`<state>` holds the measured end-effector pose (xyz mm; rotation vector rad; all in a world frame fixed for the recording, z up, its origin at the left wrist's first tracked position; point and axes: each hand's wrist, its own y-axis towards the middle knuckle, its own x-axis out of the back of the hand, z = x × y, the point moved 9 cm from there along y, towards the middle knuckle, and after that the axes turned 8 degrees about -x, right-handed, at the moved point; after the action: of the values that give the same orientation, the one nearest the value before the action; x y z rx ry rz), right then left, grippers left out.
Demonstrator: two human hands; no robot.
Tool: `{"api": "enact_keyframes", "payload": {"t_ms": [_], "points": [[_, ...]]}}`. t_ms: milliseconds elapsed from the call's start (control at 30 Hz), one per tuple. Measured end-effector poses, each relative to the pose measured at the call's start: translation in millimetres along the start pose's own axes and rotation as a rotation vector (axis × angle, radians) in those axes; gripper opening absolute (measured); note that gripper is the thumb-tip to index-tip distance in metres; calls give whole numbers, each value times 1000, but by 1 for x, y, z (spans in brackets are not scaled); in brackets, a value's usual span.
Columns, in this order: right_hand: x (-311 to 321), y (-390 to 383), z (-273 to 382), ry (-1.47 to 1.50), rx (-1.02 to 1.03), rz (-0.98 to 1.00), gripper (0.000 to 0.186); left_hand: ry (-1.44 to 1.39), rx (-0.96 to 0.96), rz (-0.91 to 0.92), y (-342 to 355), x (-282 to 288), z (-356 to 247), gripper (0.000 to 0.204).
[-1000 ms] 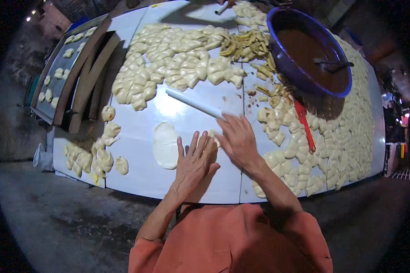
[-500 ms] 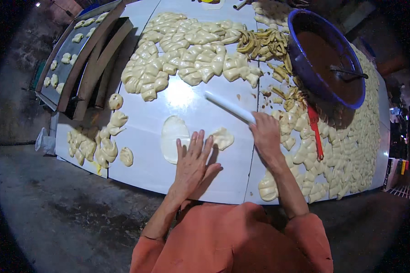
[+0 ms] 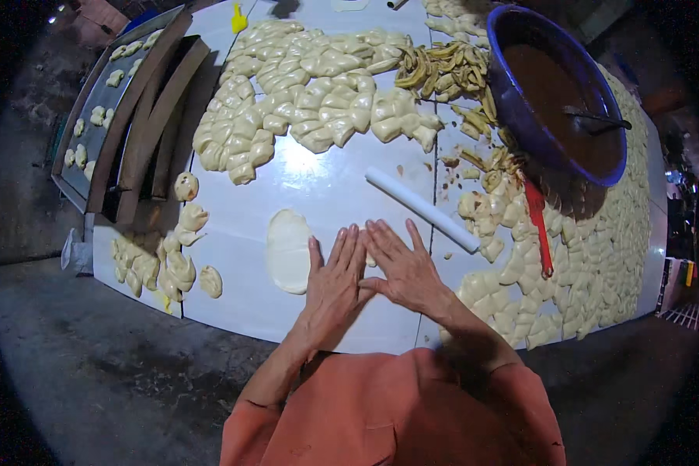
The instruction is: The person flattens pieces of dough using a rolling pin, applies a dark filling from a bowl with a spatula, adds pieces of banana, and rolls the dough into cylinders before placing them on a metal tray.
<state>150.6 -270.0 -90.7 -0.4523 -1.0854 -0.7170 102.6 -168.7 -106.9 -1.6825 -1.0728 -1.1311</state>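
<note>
My left hand [image 3: 335, 276] lies with fingers stretched out, just right of a thin oval of rolled dough [image 3: 287, 252]. Beside it, my right hand [image 3: 402, 273] is spread flat, its fingertips close to the left ones and its thumb meeting the left hand's edge. A small dough piece [image 3: 370, 259] peeks out between the hands, mostly covered by the right one. Beyond the right hand, a white rolling pin [image 3: 422, 210] rests slantwise on the white table [image 3: 233, 287], touched by neither hand.
Many dough pieces [image 3: 318, 85] cover the table's far side; more [image 3: 582, 272] spread rightward. A blue basin [image 3: 493, 46] of brown filling holds a dark-handled utensil [image 3: 598, 119]. Near it lie a red spatula [image 3: 537, 229] and yellowish-brown strips [image 3: 443, 71]. Metal trays [image 3: 120, 116] stand left.
My right hand has let go of the rolling pin and moved left to the small dough piece. The pin now lies on the table. My left hand has shifted slightly right.
</note>
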Motion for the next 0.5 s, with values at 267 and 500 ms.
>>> {"api": "enact_keyframes", "payload": {"t_ms": [267,500], "points": [[-3,-2,-7,-22,38,71,78,-1,38,-136,-9,20,-7,91],[65,-18,-59,-195,-216,-442,51,-28,22,-5,-26,3,-19,84]]}}
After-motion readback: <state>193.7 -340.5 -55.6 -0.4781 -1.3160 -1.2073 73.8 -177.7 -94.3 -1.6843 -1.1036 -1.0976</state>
